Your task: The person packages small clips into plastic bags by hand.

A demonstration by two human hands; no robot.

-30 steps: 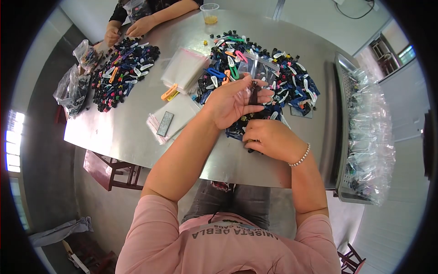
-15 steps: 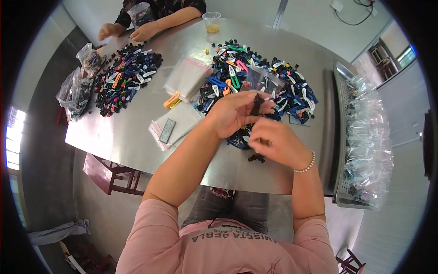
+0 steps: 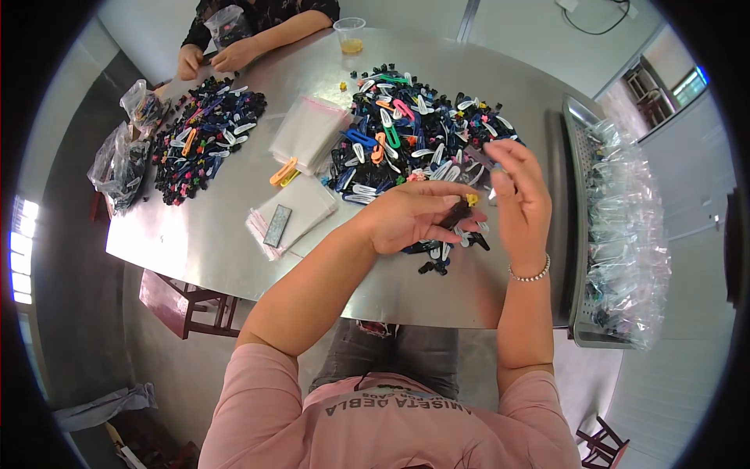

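My left hand (image 3: pixel 406 217) is closed on a bunch of small dark hair clips (image 3: pixel 458 213), one with a yellow piece on top. To its right my right hand (image 3: pixel 522 195) is raised, its thumb and fingers at a clear plastic bag (image 3: pixel 476 159); the exact grip is partly hidden. Beyond both hands spreads a large pile of hair clips (image 3: pixel 422 129) in black, navy and white, with some orange, green, pink and blue ones. Several loose dark clips (image 3: pixel 433 267) lie on the metal table (image 3: pixel 375 293) below my left hand.
Stacks of clear bags (image 3: pixel 311 129) lie left of the pile, and a small grey block (image 3: pixel 277 225) rests on the nearer stack. A tray (image 3: pixel 578 313) of filled bags stands at right. Across the table, a co-worker's hands (image 3: pixel 226 59) are by another clip pile (image 3: pixel 205 141).
My right hand has moved up and away from my left, to the plastic bag, which has shifted rightward. My left hand has turned and lowered slightly, and a yellow piece now shows in it.
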